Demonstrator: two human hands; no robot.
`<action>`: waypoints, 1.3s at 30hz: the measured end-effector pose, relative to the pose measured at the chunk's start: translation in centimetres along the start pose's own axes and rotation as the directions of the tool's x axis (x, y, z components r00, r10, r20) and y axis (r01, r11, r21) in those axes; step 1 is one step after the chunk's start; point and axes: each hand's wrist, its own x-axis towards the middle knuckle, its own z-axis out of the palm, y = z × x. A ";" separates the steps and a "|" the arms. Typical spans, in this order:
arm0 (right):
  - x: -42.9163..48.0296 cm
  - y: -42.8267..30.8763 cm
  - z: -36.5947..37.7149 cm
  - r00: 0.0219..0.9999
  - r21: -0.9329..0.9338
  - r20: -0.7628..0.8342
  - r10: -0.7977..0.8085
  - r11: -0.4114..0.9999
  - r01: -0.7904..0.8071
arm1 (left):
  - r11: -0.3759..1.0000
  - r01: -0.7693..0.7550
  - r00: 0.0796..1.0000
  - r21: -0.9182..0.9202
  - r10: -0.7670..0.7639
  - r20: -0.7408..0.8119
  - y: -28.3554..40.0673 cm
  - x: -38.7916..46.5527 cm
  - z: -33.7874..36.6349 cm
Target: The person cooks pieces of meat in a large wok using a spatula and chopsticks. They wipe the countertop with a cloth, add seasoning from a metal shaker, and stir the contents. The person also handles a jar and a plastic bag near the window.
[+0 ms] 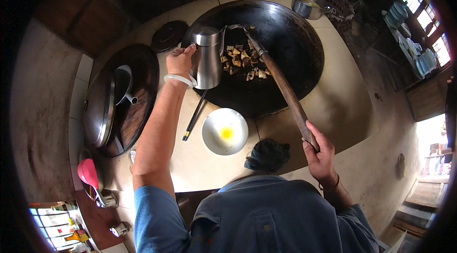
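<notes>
My left hand (pixel 180 61) grips a lidded stainless steel jug (pixel 207 62) on its left side, holding it above the left rim of a large black wok (pixel 292 49). A spout hangs out over the wok, but whether anything flows from it cannot be told. Browned, chopped chunks of food (pixel 241 58) lie in the wok's middle. My right hand (pixel 320 149) holds the end of a long wooden-handled wok spatula (pixel 285 89), whose metal head rests in the wok behind the jug. Nearer me stands a white bowl (pixel 214 131) with a little yellow liquid inside.
Black chopsticks (pixel 192 121) and a dark cloth (pixel 267 155) flank the bowl. To the left, a round wooden board (pixel 142 121) carries a metal lid (pixel 98 110) and a cleaver-like tool (pixel 123 81). A steel pot (pixel 309 5) stands at the back right; a pink ladle (pixel 88 172) lies lower left.
</notes>
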 end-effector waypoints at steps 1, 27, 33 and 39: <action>-0.1 0.1 0.0 1.000 0.008 -0.004 -0.011 1.000 0.011 | 0.999 0.027 1.000 -0.028 -0.026 0.011 -0.1 0.0 -0.3; 9.8 13.3 2.3 0.752 0.715 0.477 0.454 0.297 -0.633 | 0.862 -0.316 0.850 -0.396 0.073 -0.522 8.5 -28.1 -27.3; 6.7 11.1 5.8 0.792 0.413 0.286 0.539 0.677 -0.609 | 0.882 -0.393 0.553 -0.259 0.002 -0.834 4.2 -40.0 -41.9; 7.4 15.7 4.2 0.701 0.382 0.267 0.661 0.595 -0.707 | 0.920 -0.362 0.379 -0.150 -0.002 -0.926 -5.5 -48.2 -57.2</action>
